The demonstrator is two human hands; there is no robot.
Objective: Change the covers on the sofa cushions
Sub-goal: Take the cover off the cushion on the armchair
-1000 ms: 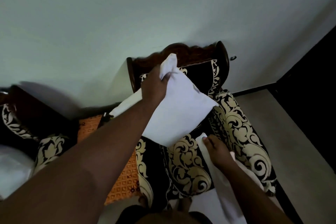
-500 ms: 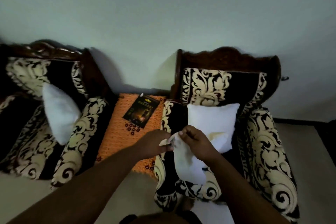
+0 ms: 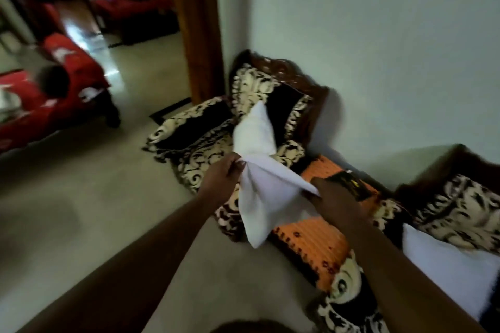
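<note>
A home living room; patterned black-and-cream armchairs (image 3: 243,127) with carved wooden backs line the right wall; far left, a doorway (image 3: 200,24) opens onto a red-covered sofa (image 3: 67,81).

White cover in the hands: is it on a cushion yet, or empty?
Empty, it seems: the white cover hangs limp and flat between the left hand and right hand.

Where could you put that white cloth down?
Bare floor lies left of the armchair, wide open. Its seat left of the white cushion is bare too. The orange table is tighter, with a dark booklet on it. Both hands, left and right, hold the cloth.
</note>
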